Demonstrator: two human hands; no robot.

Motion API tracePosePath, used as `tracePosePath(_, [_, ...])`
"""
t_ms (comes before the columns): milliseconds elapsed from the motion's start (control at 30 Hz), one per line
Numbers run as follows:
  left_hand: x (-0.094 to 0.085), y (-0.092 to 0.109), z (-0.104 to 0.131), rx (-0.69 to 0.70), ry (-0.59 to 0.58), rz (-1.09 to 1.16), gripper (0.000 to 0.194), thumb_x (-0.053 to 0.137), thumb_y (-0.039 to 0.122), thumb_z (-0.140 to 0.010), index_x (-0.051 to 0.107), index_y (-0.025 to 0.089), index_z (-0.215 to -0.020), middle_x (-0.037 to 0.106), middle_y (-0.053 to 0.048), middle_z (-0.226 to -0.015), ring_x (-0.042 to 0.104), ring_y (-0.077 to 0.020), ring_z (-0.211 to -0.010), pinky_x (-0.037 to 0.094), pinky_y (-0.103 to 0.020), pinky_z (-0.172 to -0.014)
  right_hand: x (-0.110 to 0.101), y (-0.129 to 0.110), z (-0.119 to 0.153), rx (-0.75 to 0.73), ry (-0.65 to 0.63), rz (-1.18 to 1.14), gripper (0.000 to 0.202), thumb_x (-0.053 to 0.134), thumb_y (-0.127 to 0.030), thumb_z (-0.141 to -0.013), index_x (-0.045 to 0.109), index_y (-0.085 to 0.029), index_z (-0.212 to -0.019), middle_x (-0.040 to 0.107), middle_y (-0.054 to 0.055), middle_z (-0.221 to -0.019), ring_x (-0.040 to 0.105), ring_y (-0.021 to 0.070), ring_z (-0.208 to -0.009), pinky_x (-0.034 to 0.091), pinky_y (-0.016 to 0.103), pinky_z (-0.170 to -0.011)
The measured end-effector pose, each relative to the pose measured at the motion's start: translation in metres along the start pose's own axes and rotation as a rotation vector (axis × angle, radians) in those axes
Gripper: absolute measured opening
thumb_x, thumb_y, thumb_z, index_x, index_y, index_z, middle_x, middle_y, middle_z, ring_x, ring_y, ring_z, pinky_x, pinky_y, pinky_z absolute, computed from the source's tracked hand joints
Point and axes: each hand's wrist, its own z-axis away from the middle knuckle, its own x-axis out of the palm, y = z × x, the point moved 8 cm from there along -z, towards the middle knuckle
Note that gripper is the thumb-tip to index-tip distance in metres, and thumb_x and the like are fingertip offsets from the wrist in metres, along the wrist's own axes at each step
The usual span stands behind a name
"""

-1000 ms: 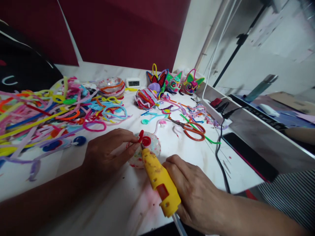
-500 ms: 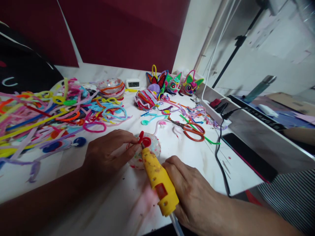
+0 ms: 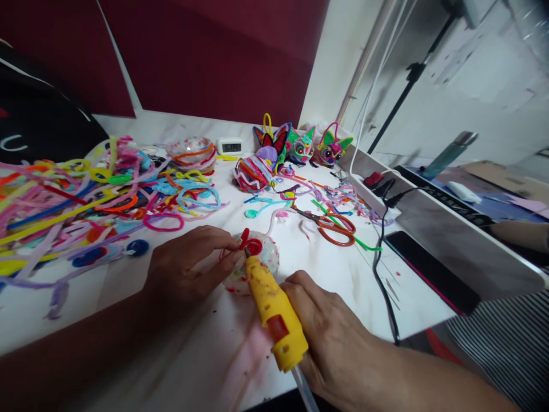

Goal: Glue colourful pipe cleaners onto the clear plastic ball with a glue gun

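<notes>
Head camera: red coil (image 3: 256, 247) between hands (image 3: 189, 258) (image 3: 326, 327)

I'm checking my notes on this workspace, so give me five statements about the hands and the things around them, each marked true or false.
1. The right hand holds a yellow glue gun. True.
2. The left hand lies open and holds nothing. False: it pinches a red fuzzy piece.
3. Orange-handled scissors lie on the table. True.
4. The black phone lies left of the scissors in the picture. False: it lies to their right.
5. A white digital clock stands toward the back. True.
</notes>
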Motion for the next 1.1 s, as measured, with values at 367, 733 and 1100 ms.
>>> tracePosePath(367, [0.0,0.004,-0.004,0.014,-0.001,0.006,0.007,0.068,0.019,-0.098,0.074,0.022,-0.101,0.082,0.0,-0.096,0.078,-0.0139,-0.086,0.062,-0.023,-0.086,-0.002,-0.005,0.006,-0.056,0.066,0.01,0.019,0.049,-0.014,-0.096,0.055,-0.017,-0.113,0.066,0.011,-0.106,0.064,0.0235,-0.096,0.064,0.038,-0.083])
tracePosePath(733, [0.002,-0.003,-0.001,-0.046,-0.007,0.059,0.007,0.069,0.017,-0.098,0.073,0.022,-0.101,0.079,0.001,-0.098,0.076,-0.013,-0.089,0.06,-0.022,-0.088,0.002,-0.006,0.005,-0.039,0.057,0.023,0.02,0.051,-0.015,-0.094,0.057,-0.015,-0.113,0.066,0.011,-0.105,0.062,0.0237,-0.094,0.064,0.038,-0.08])
tracePosePath(1100, [0.006,-0.008,-0.001,-0.191,-0.038,0.12,0.006,0.068,0.025,-0.099,0.073,0.029,-0.099,0.079,0.006,-0.096,0.075,-0.0142,-0.085,0.06,-0.023,-0.081,0.002,-0.006,0.004,-0.006,0.046,0.021,0.017,0.055,-0.015,-0.094,0.063,-0.012,-0.109,0.068,0.013,-0.106,0.064,0.0247,-0.097,0.064,0.037,-0.083])
